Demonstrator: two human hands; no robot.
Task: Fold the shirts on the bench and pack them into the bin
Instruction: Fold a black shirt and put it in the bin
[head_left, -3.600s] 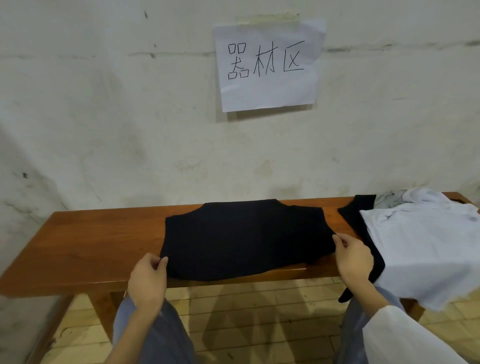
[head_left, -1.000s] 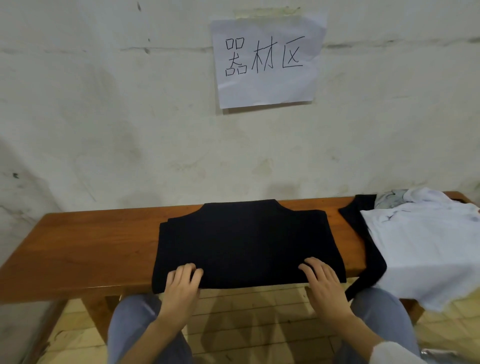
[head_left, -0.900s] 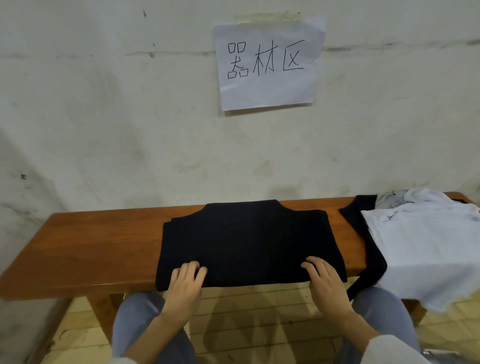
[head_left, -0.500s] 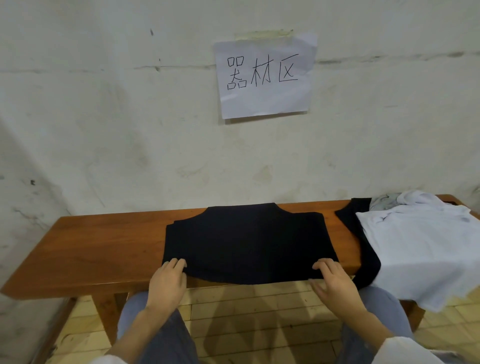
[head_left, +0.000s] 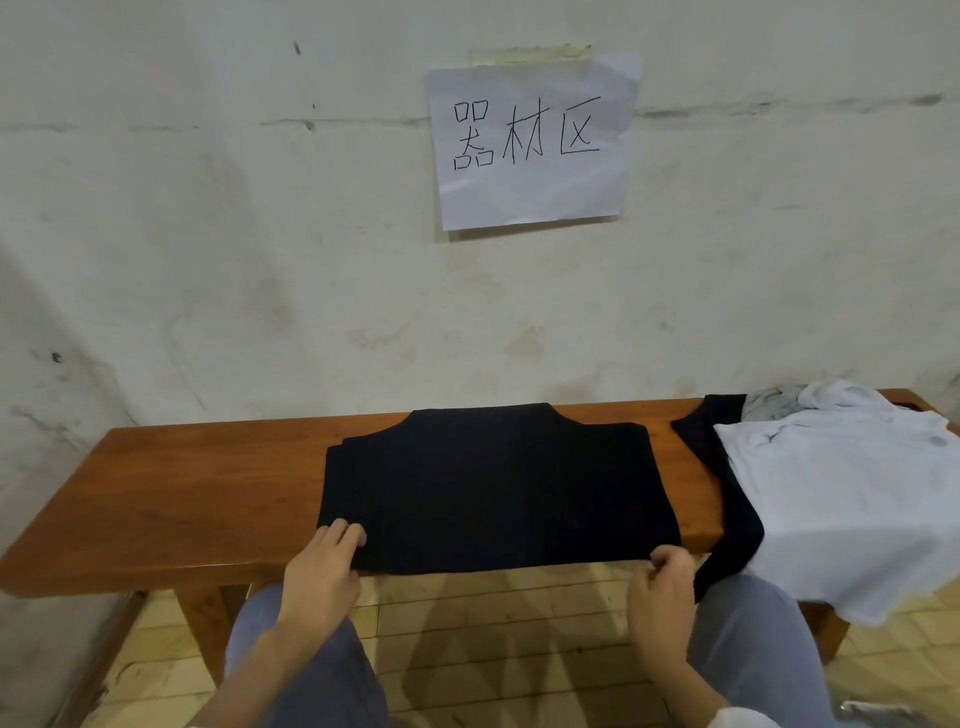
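Note:
A black shirt (head_left: 493, 483), partly folded, lies flat across the middle of the wooden bench (head_left: 182, 493), its near edge hanging slightly over the front. My left hand (head_left: 322, 571) pinches the shirt's near left corner. My right hand (head_left: 662, 592) pinches the near right corner with curled fingers. To the right a white shirt (head_left: 852, 499) is heaped over another black garment (head_left: 727, 493), with a grey one (head_left: 769, 405) behind. No bin is in view.
The bench stands against a stained white wall with a taped paper sign (head_left: 530, 140). My knees in grey trousers (head_left: 311, 675) sit just before the bench. Pale floor tiles (head_left: 493, 649) show underneath.
My hands slid from pressing flat on the shirt's near part outward to its two near corners and closed on them. The shirt's near edge has shifted slightly.

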